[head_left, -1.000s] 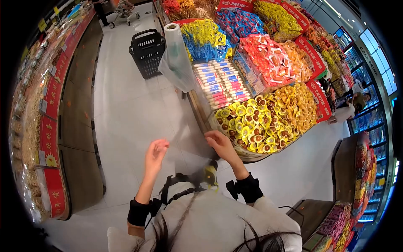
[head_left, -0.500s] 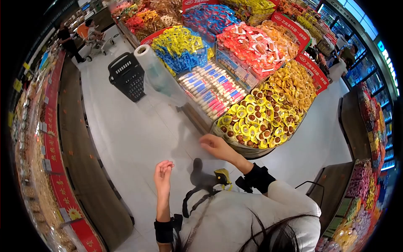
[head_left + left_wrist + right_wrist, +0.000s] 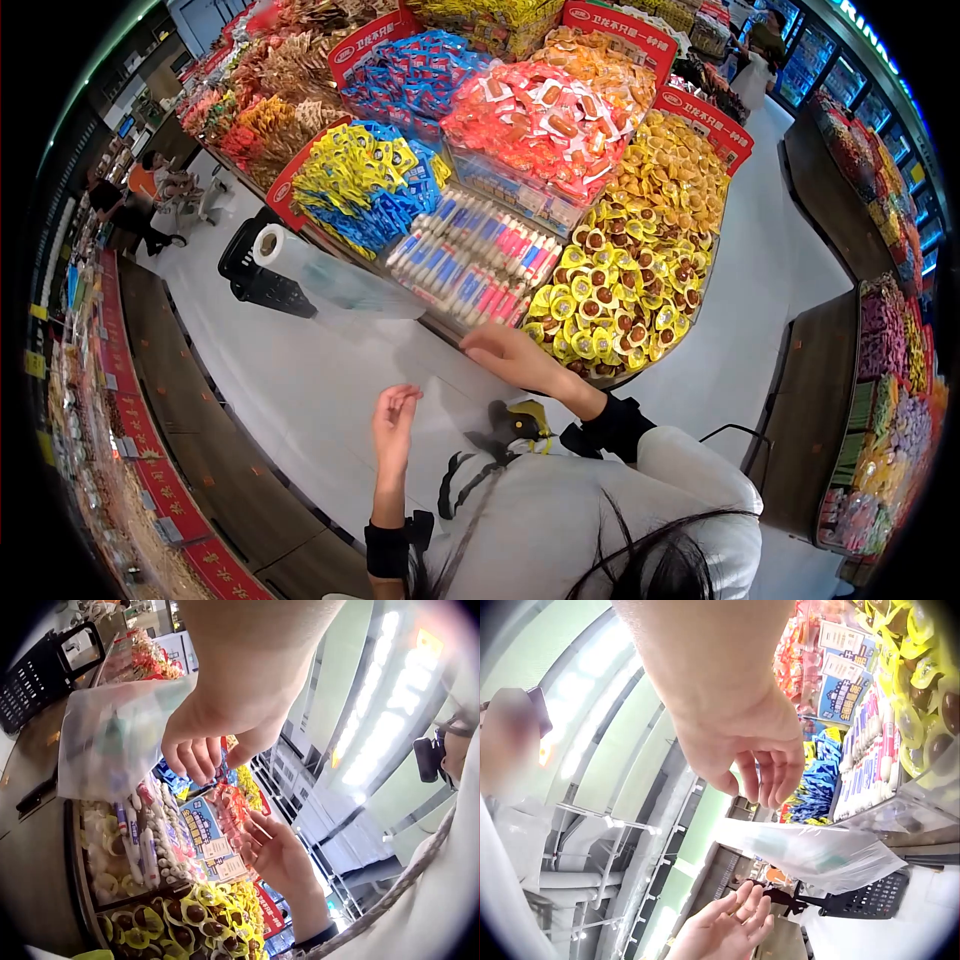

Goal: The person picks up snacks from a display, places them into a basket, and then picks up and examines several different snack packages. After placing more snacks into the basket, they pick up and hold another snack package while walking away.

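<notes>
My left hand (image 3: 394,425) is held up over the floor with loosely bent fingers and nothing in them. To its right, my right hand (image 3: 515,358) reaches toward the near edge of the snack bin, also holding nothing; its fingers (image 3: 769,776) hang loosely curled in the right wrist view. Nearest to the right hand are white stick-shaped packs (image 3: 475,250) with blue and pink labels. Beside them lie yellow-wrapped packs with brown round pieces (image 3: 610,310). A roll of clear plastic bags (image 3: 300,265) stands at the bin's left edge, its loose film (image 3: 112,742) hanging down.
A black shopping basket (image 3: 265,285) is behind the bag roll. Blue and yellow packets (image 3: 370,190) and red packets (image 3: 545,120) fill further bins. A long shelf (image 3: 190,400) runs along the left side. People (image 3: 130,210) are by a stroller at the far left.
The view has swung so that the bin, bag roll and basket sit further left and the bin looks closer. Both hands remain raised, the right one now overlapping the bin's near edge.
</notes>
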`<state>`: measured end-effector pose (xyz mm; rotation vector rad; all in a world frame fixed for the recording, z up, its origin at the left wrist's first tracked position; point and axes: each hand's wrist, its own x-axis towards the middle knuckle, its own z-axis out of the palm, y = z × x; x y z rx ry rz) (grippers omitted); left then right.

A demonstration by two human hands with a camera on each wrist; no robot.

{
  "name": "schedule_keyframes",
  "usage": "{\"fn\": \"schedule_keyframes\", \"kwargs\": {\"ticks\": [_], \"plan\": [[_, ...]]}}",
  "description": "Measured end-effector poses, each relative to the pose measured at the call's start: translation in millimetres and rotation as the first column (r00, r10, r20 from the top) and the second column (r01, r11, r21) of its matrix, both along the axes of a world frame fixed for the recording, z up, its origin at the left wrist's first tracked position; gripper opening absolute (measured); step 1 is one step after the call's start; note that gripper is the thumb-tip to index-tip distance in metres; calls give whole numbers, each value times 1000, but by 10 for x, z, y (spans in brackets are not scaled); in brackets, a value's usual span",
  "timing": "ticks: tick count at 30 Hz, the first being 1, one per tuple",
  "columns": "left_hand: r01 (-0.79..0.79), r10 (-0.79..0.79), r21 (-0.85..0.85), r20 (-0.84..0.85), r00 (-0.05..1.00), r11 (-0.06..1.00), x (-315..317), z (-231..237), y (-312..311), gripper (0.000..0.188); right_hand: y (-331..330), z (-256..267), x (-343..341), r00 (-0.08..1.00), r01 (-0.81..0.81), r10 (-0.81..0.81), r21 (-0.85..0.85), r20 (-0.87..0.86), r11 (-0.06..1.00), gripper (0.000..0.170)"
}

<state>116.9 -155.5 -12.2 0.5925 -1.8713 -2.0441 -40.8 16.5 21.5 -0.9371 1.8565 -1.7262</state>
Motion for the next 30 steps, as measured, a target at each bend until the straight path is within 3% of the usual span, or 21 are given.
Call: {"fn": "schedule_keyframes", "kwargs": {"ticks": [6,12,16,23,30], "plan": [[157,-157,25,13,987,987,-389,-69,-117,20,136,73,-115,991,120,-127,123,49,985,17],[326,-326,22,-10,945,945,-741,-101,-327,19,77,38,-119,957,288,-289,90,-5,953,17],[436,-435,12,-48,899,900,-958,-48,-574,21,-105,-105,-142,903,427,-428,36,45,904,15],[521,-518,24,-73,852,853,-1180,10,-1150,17,-676,33,-243,874,484,-486,108,-5,868,14],[723,-724,80,164,670,686,-978,-451,-1996,14,-1147,-21,-341,866,495,-500,190,-25,848,15]]}}
